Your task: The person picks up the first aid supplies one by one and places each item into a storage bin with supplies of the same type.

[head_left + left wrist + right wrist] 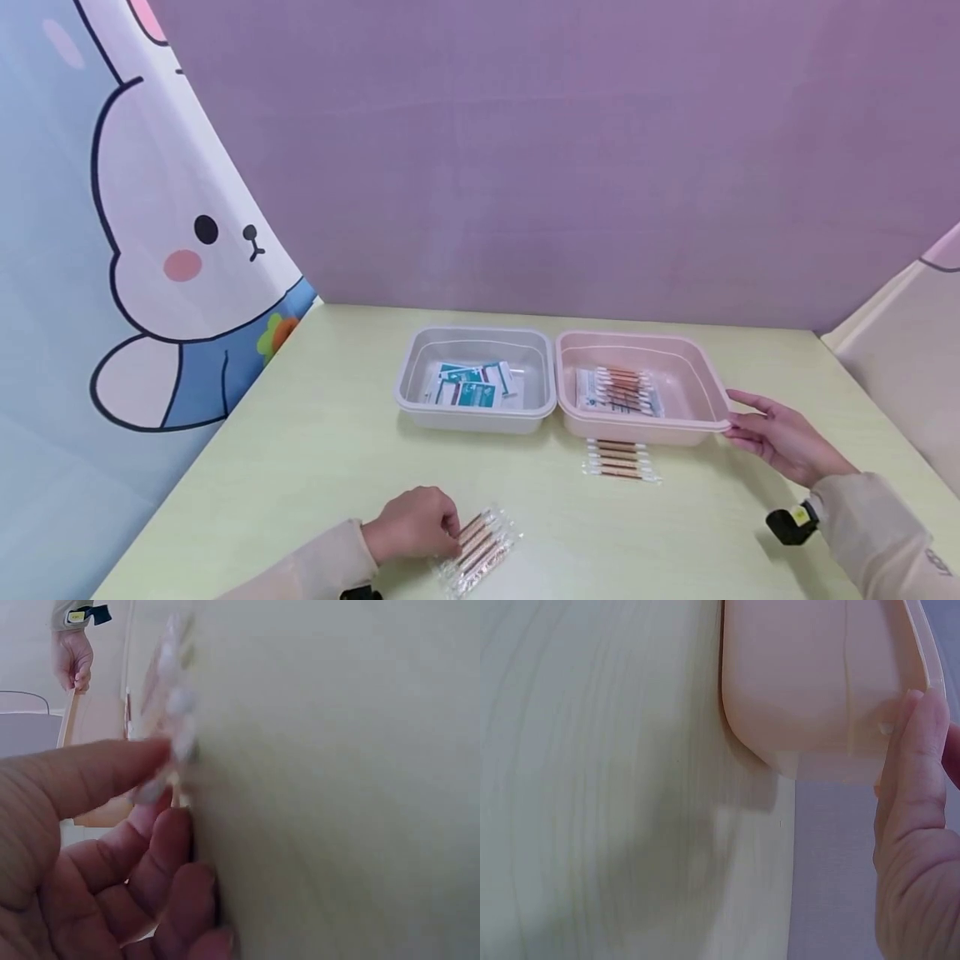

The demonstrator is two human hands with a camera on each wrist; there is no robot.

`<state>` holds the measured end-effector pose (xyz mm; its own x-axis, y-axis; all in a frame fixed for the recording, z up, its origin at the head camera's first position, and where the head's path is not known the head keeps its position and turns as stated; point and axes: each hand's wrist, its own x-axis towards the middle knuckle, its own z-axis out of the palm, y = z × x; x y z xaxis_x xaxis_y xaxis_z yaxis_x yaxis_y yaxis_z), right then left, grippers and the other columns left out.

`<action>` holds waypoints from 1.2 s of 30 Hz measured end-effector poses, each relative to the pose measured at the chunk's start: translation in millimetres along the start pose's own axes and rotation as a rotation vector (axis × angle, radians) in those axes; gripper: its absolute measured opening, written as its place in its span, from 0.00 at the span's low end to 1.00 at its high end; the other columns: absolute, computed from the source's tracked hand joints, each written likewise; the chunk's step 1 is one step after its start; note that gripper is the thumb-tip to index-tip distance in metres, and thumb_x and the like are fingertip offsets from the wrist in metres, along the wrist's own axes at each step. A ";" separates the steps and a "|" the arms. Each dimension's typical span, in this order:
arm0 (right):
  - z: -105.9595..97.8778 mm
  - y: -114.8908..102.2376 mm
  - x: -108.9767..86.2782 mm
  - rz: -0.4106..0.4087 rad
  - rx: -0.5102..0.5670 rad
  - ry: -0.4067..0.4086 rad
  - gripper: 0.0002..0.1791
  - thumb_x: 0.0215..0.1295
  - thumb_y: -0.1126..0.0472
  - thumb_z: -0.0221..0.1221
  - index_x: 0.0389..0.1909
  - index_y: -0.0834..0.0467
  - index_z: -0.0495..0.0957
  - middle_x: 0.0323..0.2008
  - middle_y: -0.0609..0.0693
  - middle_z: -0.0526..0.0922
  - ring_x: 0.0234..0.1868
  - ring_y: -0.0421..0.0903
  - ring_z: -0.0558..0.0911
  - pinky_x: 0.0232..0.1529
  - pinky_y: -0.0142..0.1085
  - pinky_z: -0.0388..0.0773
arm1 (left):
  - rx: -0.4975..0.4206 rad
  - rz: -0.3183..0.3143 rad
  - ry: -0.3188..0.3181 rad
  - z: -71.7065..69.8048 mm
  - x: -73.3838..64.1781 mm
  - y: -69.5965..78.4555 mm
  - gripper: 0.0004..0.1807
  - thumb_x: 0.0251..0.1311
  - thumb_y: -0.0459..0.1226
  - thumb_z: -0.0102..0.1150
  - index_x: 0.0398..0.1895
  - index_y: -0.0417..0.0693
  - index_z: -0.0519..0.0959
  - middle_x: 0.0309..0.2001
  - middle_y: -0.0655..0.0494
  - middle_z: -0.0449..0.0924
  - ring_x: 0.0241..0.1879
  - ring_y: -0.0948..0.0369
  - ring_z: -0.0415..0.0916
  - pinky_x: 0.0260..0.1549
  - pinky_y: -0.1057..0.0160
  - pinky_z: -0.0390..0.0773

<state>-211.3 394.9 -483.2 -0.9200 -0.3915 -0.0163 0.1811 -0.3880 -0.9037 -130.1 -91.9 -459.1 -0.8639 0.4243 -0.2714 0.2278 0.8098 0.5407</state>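
Observation:
On the near part of the table, my left hand [420,523] pinches one end of a clear-wrapped pack of brown-stemmed cotton swabs [480,552] between thumb and fingers. White swab tips [180,701] show beside the thumb in the left wrist view. My right hand [783,437] holds the right rim of a pink plastic tray [693,427], fingers on its outer edge. Inside that tray, a similar swab pack [622,390] lies on top of a white printed packet [587,390]. Another swab pack [621,460] lies on the table against the tray's front.
Left of the pink tray and right beside it stands a grey tray [472,421] holding several teal-and-white sachets [472,387]. A purple cloth backdrop [555,167] rises behind the table, and a rabbit-print cloth [180,250] hangs at the left.

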 end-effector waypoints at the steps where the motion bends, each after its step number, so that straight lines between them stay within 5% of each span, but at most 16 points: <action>1: 0.1 -0.1 0.0 0.003 -0.005 0.004 0.24 0.71 0.76 0.44 0.45 0.47 0.81 0.36 0.54 0.82 0.36 0.45 0.85 0.40 0.33 0.80 | -0.010 0.001 -0.006 -0.1 0.8 1.0 0.09 0.47 0.34 0.68 0.17 0.51 0.77 0.17 0.65 0.70 0.19 0.67 0.64 0.21 0.67 0.65; 12: 0.7 2.8 0.3 -0.001 -0.022 0.010 0.24 0.70 0.76 0.44 0.45 0.46 0.81 0.36 0.54 0.82 0.36 0.45 0.85 0.41 0.33 0.80 | -0.143 0.103 0.002 -3.1 19.8 6.1 0.04 0.55 0.30 0.64 0.25 0.45 0.79 0.21 0.63 0.72 0.23 0.67 0.66 0.24 0.67 0.67; 20: 0.7 5.1 0.1 0.005 -0.030 0.015 0.23 0.71 0.75 0.44 0.45 0.46 0.80 0.36 0.53 0.82 0.36 0.44 0.85 0.41 0.33 0.80 | -0.403 0.091 0.048 -11.9 31.7 19.3 0.02 0.59 0.31 0.63 0.32 0.40 0.80 0.18 0.61 0.72 0.12 0.67 0.66 0.11 0.71 0.64; 36: -3.3 4.5 -0.3 -0.022 0.013 -0.011 0.23 0.71 0.76 0.44 0.46 0.47 0.81 0.36 0.54 0.82 0.36 0.45 0.85 0.41 0.33 0.80 | -0.480 0.121 0.181 -45.5 82.7 44.8 0.07 0.60 0.31 0.61 0.39 0.36 0.81 0.23 0.58 0.76 0.12 0.66 0.67 0.11 0.70 0.63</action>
<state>-211.4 396.0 -488.6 -0.9199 -0.3920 0.0080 0.1656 -0.4069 -0.8983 -211.8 -39.0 -421.1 -0.9177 0.3920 -0.0650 0.1361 0.4640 0.8753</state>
